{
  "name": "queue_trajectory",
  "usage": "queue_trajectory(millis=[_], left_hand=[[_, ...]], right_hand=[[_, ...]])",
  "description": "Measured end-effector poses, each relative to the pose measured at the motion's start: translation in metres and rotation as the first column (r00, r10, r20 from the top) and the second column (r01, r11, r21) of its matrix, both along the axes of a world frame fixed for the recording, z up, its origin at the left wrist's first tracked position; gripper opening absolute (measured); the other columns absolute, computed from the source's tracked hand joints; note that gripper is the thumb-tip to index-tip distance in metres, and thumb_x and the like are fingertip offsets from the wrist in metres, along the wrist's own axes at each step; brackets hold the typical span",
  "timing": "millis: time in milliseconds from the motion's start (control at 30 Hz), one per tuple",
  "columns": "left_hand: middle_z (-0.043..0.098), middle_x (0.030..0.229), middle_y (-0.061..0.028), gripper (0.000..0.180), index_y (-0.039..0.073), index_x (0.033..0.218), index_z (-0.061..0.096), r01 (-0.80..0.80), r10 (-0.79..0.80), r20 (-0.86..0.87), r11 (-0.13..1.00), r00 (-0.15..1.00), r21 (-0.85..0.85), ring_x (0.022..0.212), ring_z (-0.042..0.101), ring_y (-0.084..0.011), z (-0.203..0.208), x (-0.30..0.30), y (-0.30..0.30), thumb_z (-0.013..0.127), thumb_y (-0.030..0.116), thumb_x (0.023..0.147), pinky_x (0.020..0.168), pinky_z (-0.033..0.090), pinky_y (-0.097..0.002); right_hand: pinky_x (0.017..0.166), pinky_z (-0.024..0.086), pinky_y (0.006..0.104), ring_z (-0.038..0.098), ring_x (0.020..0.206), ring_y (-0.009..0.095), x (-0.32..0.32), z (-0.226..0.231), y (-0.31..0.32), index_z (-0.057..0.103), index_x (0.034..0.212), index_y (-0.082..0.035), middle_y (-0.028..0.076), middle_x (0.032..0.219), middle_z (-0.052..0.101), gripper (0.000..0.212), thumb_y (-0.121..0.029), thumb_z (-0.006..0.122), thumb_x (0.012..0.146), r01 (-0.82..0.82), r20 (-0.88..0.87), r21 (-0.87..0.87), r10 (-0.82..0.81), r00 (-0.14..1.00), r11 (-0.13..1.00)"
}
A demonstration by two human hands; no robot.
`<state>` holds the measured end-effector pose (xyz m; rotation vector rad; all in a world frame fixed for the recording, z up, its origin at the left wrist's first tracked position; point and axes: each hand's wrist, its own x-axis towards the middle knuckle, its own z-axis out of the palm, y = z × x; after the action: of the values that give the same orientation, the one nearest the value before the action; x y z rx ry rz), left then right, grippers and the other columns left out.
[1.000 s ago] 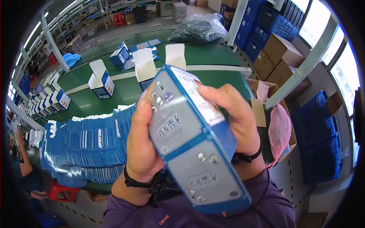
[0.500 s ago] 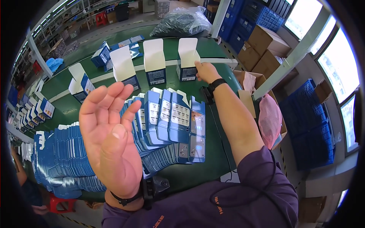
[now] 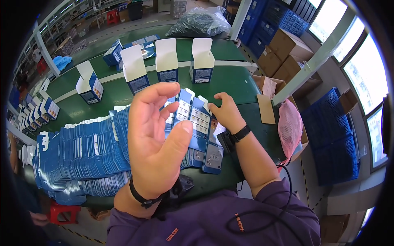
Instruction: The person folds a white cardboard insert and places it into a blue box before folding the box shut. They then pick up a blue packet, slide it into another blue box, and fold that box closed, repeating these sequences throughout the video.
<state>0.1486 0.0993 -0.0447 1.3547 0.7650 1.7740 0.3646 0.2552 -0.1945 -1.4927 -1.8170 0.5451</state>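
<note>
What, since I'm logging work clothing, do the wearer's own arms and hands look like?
The left hand and right hand are gloveless; each has a black wrist strap with a dark device beside it. The purple sleeves are short, and a black cable loops by the right sleeve.

Free room right of rightmost blue-white box (image 3: 202, 73); flat-carton stack (image 3: 82, 151) obstructs left.

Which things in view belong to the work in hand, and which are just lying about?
Likely in the work:
- flat blue cartons, some beside the right hand
- standing boxes with raised white flaps

Seemingly lying about:
- pink mesh bag
- red stool
- blue crates
</note>
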Motion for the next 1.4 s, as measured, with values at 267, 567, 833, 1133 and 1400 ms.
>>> queue_trajectory(millis=[267,567,833,1133,1400], left_hand=[[0.053,0.135,-0.014,0.051,-0.002,0.135,0.046,-0.022,0.021,0.012,0.999,1.0,0.049,0.131,0.049,-0.0233,0.0,-0.007,-0.004,0.065,0.007,0.089,0.109,0.037,-0.0401],[0.056,0.131,-0.0154,0.05,-0.003,0.133,0.047,0.009,-0.008,-0.009,0.997,1.0,0.071,0.127,0.052,-0.0235,0.002,-0.002,-0.005,0.065,0.007,0.088,0.107,0.04,-0.0399],[0.056,0.131,-0.0143,0.047,-0.004,0.131,0.051,0.013,-0.006,-0.109,0.998,0.994,0.059,0.127,0.052,-0.0233,0.001,-0.003,-0.01,0.067,0.008,0.088,0.11,0.038,-0.0407],[0.052,0.136,-0.0236,0.071,-0.008,0.143,0.043,0.004,0.057,-0.65,0.996,0.758,0.092,0.13,0.05,-0.0364,-0.006,0.003,-0.006,0.073,0.01,0.081,0.115,0.034,-0.0434],[0.037,0.146,-0.0328,0.103,-0.009,0.154,0.02,-0.231,0.339,-0.733,0.941,0.59,0.249,0.135,0.041,-0.0466,-0.022,0.057,-0.008,0.082,0.018,0.076,0.113,0.034,-0.0499]], right_hand=[[0.094,0.05,0.0393,0.061,0.105,0.035,-0.01,-0.003,-0.032,0.061,0.106,0.001,0.02,0.114,0.06,0.04,-0.029,0.078,0.085,0.086,0.131,-0.11,-0.071,0.989,0.99],[0.092,0.05,0.0398,0.061,0.104,0.035,-0.008,-0.013,-0.032,0.062,0.105,0.0,0.02,0.115,0.059,0.039,-0.029,0.078,0.085,0.163,0.1,0.03,-0.165,0.981,0.986],[0.096,0.048,0.0363,0.06,0.112,0.031,-0.002,0.003,-0.029,0.063,0.113,-0.001,0.02,0.12,0.061,0.04,-0.021,0.075,0.081,0.219,-0.162,-0.053,-0.225,0.961,0.974],[0.103,0.044,0.0352,0.056,0.124,0.028,0.021,0.032,-0.042,0.065,0.116,-0.005,0.016,0.133,0.059,0.037,-0.01,0.067,0.079,0.362,-0.284,0.334,-0.273,0.919,0.871],[0.112,0.039,0.049,0.04,0.142,0.036,-0.018,0.146,-0.123,0.066,0.105,-0.007,0.023,0.146,0.039,0.031,0.006,0.065,0.077,0.053,-0.446,0.696,0.374,0.813,0.716]])
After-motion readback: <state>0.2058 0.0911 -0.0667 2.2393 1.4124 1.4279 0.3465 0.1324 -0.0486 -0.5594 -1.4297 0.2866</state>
